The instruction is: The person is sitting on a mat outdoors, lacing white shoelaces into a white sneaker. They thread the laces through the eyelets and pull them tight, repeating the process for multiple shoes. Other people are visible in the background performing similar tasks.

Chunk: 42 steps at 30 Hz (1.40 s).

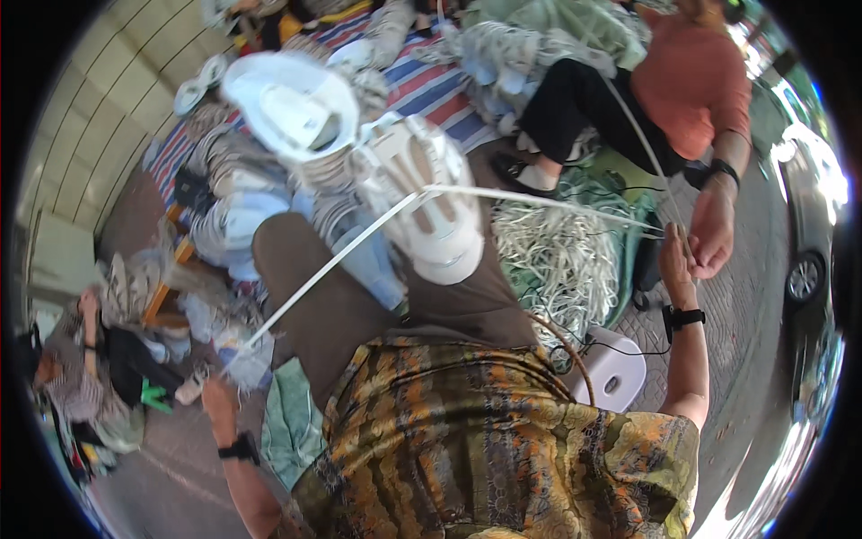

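Observation:
A white shoe upper [437, 218] with slots rests on my knee, on brown trousers [332, 305]. A long white strap [341, 256] passes through the shoe and stretches out to both sides. My left hand [218, 398] is low at the left and grips one end of the strap. Out at the right, my right hand [676, 262] pinches the other end. Both wrists wear black bands. Close to my right hand, the hand [715, 229] of a person in an orange top holds a second thin strap.
A heap of white straps [557, 265] lies on green cloth beside my knee. A white stool [618, 377] stands at the right. More white shoe parts [287, 103] are piled on a striped mat ahead. Another person [81, 377] sits at the left, and a car [808, 225] is parked at the right.

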Each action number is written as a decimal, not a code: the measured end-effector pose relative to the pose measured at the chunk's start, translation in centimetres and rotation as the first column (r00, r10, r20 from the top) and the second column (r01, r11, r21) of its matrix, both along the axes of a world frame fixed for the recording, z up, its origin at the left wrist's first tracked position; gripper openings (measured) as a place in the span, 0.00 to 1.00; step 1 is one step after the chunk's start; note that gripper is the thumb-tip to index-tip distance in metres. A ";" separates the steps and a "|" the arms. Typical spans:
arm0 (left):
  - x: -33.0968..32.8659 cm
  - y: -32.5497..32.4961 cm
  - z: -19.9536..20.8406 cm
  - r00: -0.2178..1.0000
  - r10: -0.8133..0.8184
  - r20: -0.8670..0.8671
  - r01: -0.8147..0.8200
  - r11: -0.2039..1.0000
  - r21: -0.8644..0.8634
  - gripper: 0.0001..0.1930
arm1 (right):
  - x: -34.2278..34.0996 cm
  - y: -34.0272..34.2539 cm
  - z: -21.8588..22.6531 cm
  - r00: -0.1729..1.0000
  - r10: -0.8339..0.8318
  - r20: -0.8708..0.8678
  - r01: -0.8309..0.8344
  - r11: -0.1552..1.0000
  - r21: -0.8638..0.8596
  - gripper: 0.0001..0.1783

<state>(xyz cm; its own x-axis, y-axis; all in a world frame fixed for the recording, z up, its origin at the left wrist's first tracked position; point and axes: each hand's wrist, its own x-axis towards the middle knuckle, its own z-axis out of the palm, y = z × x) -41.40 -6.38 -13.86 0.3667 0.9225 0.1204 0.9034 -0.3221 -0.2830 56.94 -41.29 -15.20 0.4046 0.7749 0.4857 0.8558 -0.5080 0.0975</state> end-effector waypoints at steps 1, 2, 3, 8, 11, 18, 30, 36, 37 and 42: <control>-1.0 -0.9 -1.0 0.995 0.083 0.061 -0.082 0.996 -0.021 0.08 | -0.1 -0.9 0.7 0.997 -0.060 0.050 0.060 0.998 0.011 0.09; -3.3 -1.1 -1.9 0.988 0.152 0.038 -0.151 0.988 -0.016 0.10 | -0.6 -1.9 0.9 0.989 -0.125 0.078 0.124 0.992 0.015 0.10; -4.6 -2.9 -2.9 0.931 0.364 -0.023 -0.364 0.925 -0.109 0.10 | -2.0 -0.3 2.6 0.989 -0.138 0.058 0.139 0.990 -0.017 0.09; -1.9 1.9 -4.5 0.860 0.509 0.039 -0.495 0.849 -0.185 0.09 | -4.8 -7.4 4.0 0.890 -0.408 -0.202 0.404 0.913 -0.063 0.05; -0.9 2.3 -4.6 0.842 0.534 0.070 -0.512 0.835 -0.203 0.09 | -4.2 -10.7 3.0 0.858 -0.459 -0.231 0.450 0.888 -0.091 0.06; 0.2 3.4 -4.1 0.830 0.549 0.102 -0.518 0.825 -0.224 0.09 | -4.2 -17.3 1.1 0.700 -0.675 -0.233 0.666 0.735 -0.127 0.07; -0.9 2.9 -4.3 0.797 0.584 0.155 -0.543 0.804 -0.241 0.10 | -6.0 -22.4 3.4 0.413 -0.855 -0.313 0.874 0.468 -0.126 0.08; -0.9 2.8 -4.3 0.780 0.597 0.187 -0.550 0.797 -0.250 0.11 | -7.1 -24.9 3.0 0.341 -0.880 -0.330 0.918 0.387 -0.085 0.06; -1.1 2.6 -4.4 0.774 0.604 0.189 -0.556 0.792 -0.253 0.12 | -7.1 -25.1 3.0 0.319 -0.886 -0.337 0.927 0.365 -0.083 0.06; -1.8 2.2 -4.8 0.758 0.616 0.215 -0.563 0.784 -0.261 0.13 | -7.0 -25.8 2.9 0.281 -0.874 -0.397 0.948 0.318 -0.030 0.07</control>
<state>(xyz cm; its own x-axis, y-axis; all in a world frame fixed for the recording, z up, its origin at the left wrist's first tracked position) -43.16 -4.14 -18.61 -0.2813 0.9584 -0.0488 0.9593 0.2822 0.0123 49.98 -67.04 -12.28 0.9219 -0.2855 0.2620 -0.2261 -0.9454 -0.2349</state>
